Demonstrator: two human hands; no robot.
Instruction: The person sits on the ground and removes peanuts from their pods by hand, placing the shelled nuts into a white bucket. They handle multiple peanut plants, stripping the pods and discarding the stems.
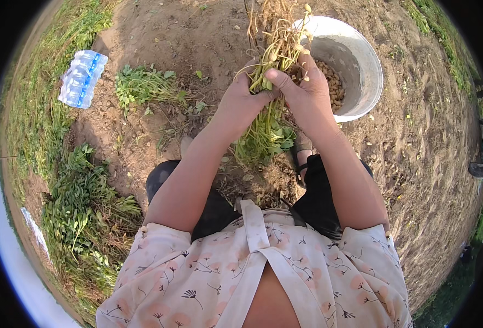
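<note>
My left hand (243,96) is closed around the stems of a bunch of peanut plants (280,53), whose roots and pale pods point away from me. The green leaves of the bunch hang down between my wrists. My right hand (309,88) grips the same bunch from the right, its thumb across the stems near the roots. Just beyond my right hand stands a white plastic bucket (366,82), partly behind the fingers. Picked peanuts in the shell (333,84) cover its bottom.
A shrink-wrapped pack of water bottles (83,78) lies on the soil at the left. Cut peanut greens (145,86) lie between it and my left hand. A larger heap of plants (81,205) is at the lower left. My feet stand on bare soil either side of the leaves.
</note>
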